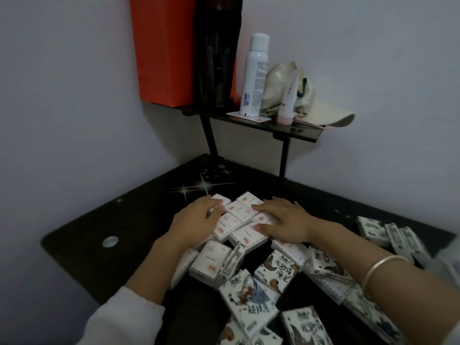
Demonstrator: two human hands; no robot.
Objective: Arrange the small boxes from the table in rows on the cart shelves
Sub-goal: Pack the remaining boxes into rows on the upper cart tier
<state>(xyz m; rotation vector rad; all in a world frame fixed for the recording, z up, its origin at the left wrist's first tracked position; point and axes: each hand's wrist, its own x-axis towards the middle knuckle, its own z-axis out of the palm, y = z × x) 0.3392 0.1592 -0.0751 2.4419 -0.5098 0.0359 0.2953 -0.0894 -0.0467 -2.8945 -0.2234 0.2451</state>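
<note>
I saw my left grip (196, 217) and right grip (286, 221) lying open, flat on the boxes (236, 212). They sat mid-bench (99, 207).

A glossy black desk (82, 227) carries scattered small boxes (239, 210), with a raised black shelf (293, 131) at its back corner.
</note>
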